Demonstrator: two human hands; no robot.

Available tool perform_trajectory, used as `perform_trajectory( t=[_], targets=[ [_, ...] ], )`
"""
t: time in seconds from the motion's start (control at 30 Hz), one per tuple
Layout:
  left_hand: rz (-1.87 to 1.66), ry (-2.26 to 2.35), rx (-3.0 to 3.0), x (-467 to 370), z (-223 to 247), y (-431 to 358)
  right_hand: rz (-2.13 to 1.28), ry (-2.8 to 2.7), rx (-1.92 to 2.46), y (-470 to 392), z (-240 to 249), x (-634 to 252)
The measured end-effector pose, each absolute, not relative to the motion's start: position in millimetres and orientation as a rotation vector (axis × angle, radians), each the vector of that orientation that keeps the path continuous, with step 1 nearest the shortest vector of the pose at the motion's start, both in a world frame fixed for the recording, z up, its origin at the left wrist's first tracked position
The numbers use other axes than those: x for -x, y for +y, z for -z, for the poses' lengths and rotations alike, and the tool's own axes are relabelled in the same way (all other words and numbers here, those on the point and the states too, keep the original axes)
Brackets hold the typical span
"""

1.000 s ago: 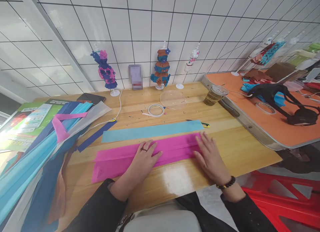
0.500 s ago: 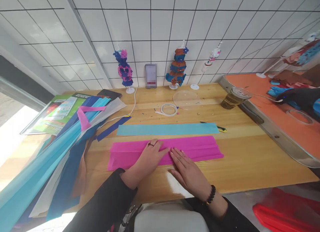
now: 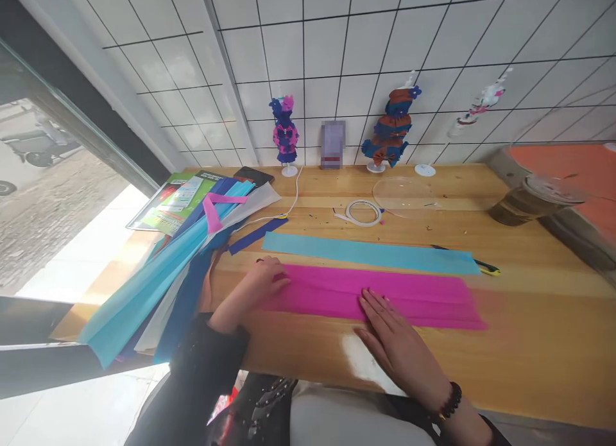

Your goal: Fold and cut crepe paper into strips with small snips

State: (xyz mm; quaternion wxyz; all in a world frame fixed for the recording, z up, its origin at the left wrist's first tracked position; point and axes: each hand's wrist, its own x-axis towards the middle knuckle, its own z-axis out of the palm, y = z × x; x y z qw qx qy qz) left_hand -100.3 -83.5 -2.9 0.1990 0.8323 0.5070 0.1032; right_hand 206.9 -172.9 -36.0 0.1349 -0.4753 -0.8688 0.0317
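A long magenta crepe paper strip [image 3: 332, 294], creased lengthwise, lies across the wooden table in front of me. At its left end is my left hand [image 3: 264, 279], thumb apart from the curved fingers, touching the paper. My right hand [image 3: 397, 340] rests on the strip's lower middle, fingers stretched out flat. Just beyond the magenta strip lies a narrower light blue paper strip [image 3: 370, 253]. Part of a utility knife [image 3: 487, 267] with a yellow end is hidden under that blue strip's right end.
Folded coloured papers [image 3: 168, 266] are piled at left, over a green packet [image 3: 180, 199]. Behind the strips lie a roll of white tape [image 3: 363, 223] and a clear disc [image 3: 402, 196]. Small dressed stands [image 3: 286, 135] and a phone [image 3: 333, 144] line the wall. A lidded cup [image 3: 520, 205] stands right.
My left hand has moved from the middle of the magenta strip to its left end. My right hand stays flat on the paper. The camera view has turned left.
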Motion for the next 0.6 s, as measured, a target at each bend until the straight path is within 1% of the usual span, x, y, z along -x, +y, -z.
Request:
perform_trajectory(
  t=[0.27, 0.6],
  targets=[
    [-0.306, 1.539, -2.152, 141.8, -1.6, -94.0, -0.057, -2.527, 1.375, -172.7, 38.9, -206.7],
    [-0.367, 1.714, -2.149, 141.4, 2.6, -99.0, 0.014, -2.548, 1.345, -172.6, 39.8, -206.5]
  ],
)
